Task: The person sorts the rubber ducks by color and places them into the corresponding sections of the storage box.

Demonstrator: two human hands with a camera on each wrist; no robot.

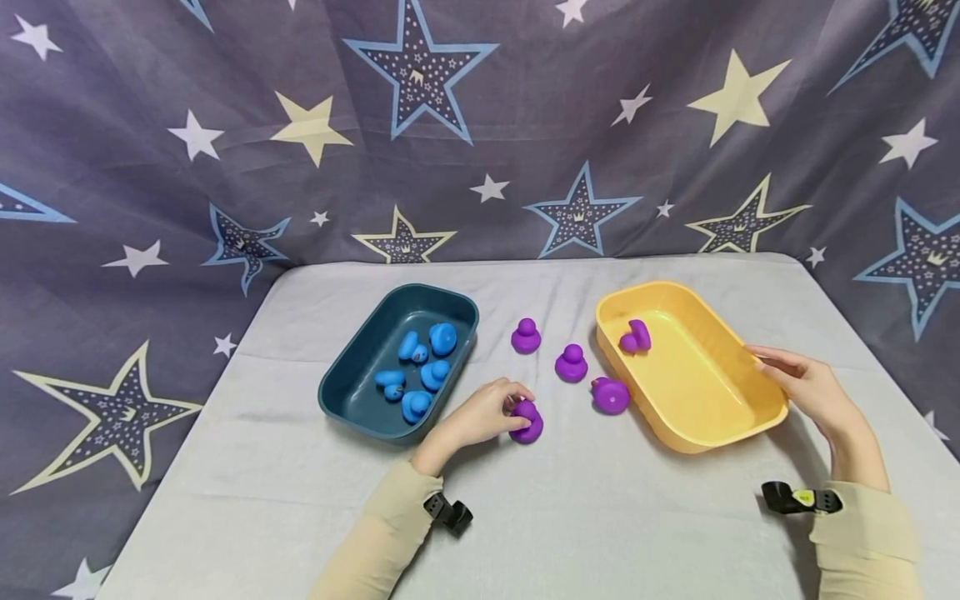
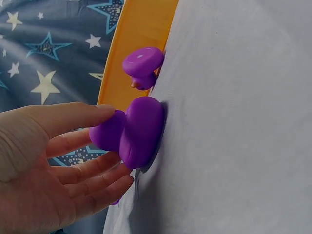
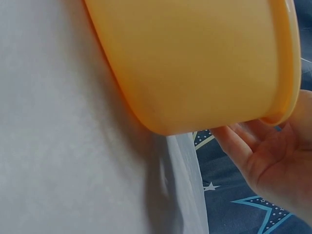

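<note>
near the middle of the frame, on the grey cloth surface (image 1: 570, 517), we see the left hand (image 1: 483, 412) with its fingers (image 2: 92, 168) curled loosely round a purple duck (image 1: 528, 422), thumb over the top and fingertips touching its side, the duck resting on the cloth. just right of it lies a tipped purple duck (image 1: 611, 395) beside the wall of the yellow tray (image 1: 720, 417). two upright purple ducks (image 1: 571, 363) stand a little higher in the frame, between the two trays. one more purple duck (image 1: 635, 337) lies inside the yellow tray at its far end. at the right of the frame the right hand (image 1: 806, 385) touches the yellow tray's rim, fingers (image 3: 239, 146) fairly straight beneath the lip and not closed around it. left of centre sits the dark teal tray (image 1: 352, 367), holding several blue ducks (image 1: 420, 371). a star-patterned curtain (image 1: 480, 125) fills the upper frame.
</note>
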